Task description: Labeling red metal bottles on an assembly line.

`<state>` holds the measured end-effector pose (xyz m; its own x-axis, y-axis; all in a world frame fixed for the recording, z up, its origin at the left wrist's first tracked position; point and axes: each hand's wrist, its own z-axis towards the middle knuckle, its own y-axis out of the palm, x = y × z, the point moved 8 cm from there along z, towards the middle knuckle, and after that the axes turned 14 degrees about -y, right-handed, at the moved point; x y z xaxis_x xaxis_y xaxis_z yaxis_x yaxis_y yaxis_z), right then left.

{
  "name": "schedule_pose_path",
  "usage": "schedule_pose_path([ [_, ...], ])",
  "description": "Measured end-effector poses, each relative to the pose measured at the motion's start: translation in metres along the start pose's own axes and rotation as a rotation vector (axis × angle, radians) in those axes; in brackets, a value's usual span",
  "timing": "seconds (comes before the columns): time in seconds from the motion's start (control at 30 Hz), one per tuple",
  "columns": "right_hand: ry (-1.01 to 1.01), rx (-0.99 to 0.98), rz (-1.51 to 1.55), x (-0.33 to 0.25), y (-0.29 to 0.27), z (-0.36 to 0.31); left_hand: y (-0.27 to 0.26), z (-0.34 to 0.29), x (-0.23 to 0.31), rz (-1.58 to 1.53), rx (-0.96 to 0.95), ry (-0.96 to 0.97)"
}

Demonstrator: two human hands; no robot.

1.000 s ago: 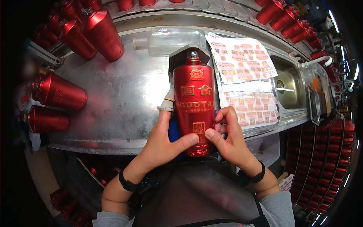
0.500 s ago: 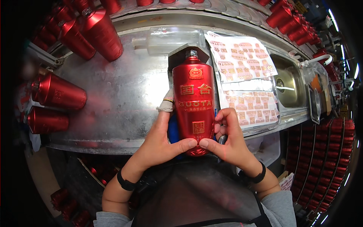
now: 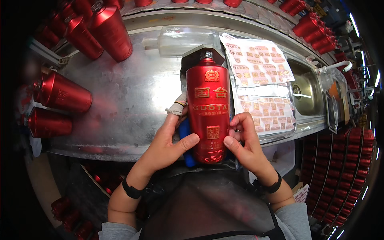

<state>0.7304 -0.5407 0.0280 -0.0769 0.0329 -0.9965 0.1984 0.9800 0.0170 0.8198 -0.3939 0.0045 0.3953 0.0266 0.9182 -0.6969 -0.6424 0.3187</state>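
A glossy red bottle (image 3: 208, 96) with gold lettering and a gold emblem lies front side up, its neck pointing away from me. It rests on a dark angular holder (image 3: 187, 63), and something blue (image 3: 189, 159) shows under its lower left side. My left hand (image 3: 170, 138) grips the bottle's left side, thumb on the lower edge, with a cloth cover (image 3: 176, 107) on one finger. On the opposite side, my right hand (image 3: 245, 138) holds the lower part between thumb and curled fingers. Some fingertips are hidden behind the bottle.
Several red bottles (image 3: 111, 34) stand or lie at the left of the metal worktop (image 3: 116, 104). A clear glass bottle (image 3: 182, 41) lies beyond the holder. Sheets of gold and red stickers (image 3: 260, 60) lie at the right, beside a sink (image 3: 306, 90). Stacked red bottles (image 3: 340, 176) fill the right side.
My thumbs have parted from the middle of the bottle's lower end to its two sides, uncovering its lower front. The whole view has shifted slightly.
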Motion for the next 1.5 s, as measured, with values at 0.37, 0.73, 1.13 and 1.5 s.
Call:
schedule_pose_path([
  [0.37, -0.132, -0.017, -0.381, -0.006, 0.001, 0.002, -0.001, 0.000, -0.003, 0.222, -0.002, 0.002],
  [0.73, -0.088, -0.087, -0.188, -0.012, 0.001, 0.011, 0.003, 0.004, 0.012, 0.207, -0.001, -0.012],
  [1.13, -0.041, 0.075, -0.212, -0.011, -0.004, 0.021, 0.007, 0.010, 0.016, 0.134, 0.090, -0.043],
  [1.5, -0.064, 0.052, -0.216, -0.005, -0.006, 0.023, 0.011, 0.016, 0.013, 0.009, 0.083, -0.093],
])
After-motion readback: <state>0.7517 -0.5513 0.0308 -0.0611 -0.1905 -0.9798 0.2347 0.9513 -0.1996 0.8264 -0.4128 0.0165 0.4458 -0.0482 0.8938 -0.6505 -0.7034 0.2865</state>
